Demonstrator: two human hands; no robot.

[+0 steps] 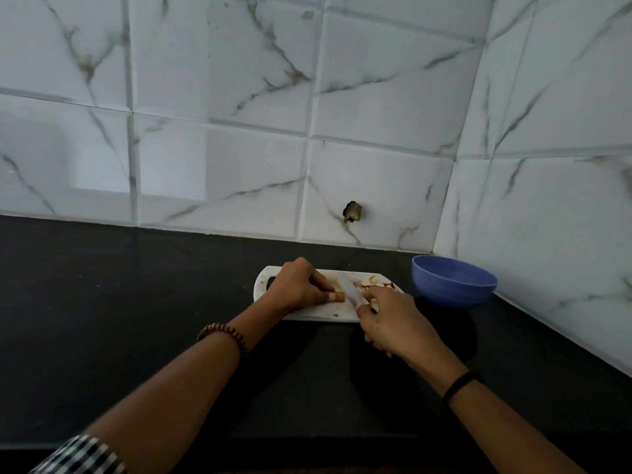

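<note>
A piece of food [341, 296] is pinched against the cutting board [321, 314] by the curled left hand [301, 285], so it cannot slip. The knife [349, 289] is gripped by the right hand [390, 319], blade just right of those fingertips. Cut pieces [371, 281] are heaped far right, near the blue bowl [451, 278], likely for easy transfer.

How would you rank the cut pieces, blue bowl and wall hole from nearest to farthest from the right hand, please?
1. Cut pieces, on the board, beside the right hand.
2. Blue bowl, to its right.
3. Wall hole, in the tiles behind.
</note>
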